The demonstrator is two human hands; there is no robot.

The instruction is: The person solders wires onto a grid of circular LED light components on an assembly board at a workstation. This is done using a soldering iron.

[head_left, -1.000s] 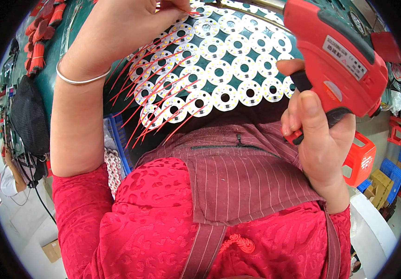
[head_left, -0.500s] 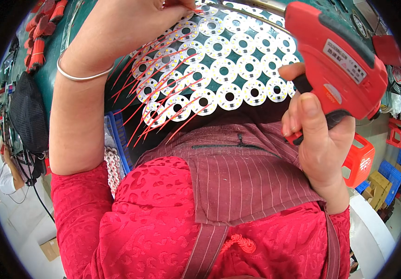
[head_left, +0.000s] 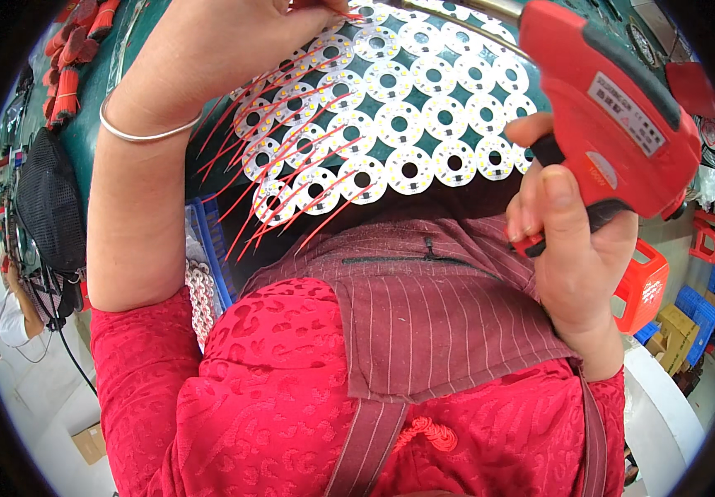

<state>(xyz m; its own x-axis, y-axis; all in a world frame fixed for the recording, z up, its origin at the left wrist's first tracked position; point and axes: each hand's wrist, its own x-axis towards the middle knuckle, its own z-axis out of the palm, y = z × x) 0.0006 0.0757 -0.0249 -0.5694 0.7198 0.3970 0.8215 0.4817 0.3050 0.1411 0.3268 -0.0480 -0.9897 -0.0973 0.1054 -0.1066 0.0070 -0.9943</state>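
Note:
My right hand [head_left: 577, 240] is closed around the handle of a red and black soldering gun [head_left: 569, 79], its thumb and fingers wrapped round the grip near the trigger. The gun's metal barrel [head_left: 490, 8] reaches left along the upper edge. Round white LED boards [head_left: 399, 124] with centre holes lie in joined rows below it. My left hand [head_left: 246, 50] is at the upper left of the boards, fingers pinched on red wire [head_left: 353, 16]; the fingertips are partly cut off by the top edge. Several thin red wires [head_left: 266, 219] trail across the left-hand boards.
Bundles of red wire [head_left: 67, 91] lie on the green table [head_left: 146, 62] at the far left. A black mesh bag or chair back [head_left: 51, 199] stands beside it. A blue basket [head_left: 212, 248] is below the boards. Red stools [head_left: 643, 286] stand at right; another person [head_left: 14, 311] sits far left.
The soldering gun and my right hand have shifted slightly to the right. My left hand stays almost in place, and the boards look the same.

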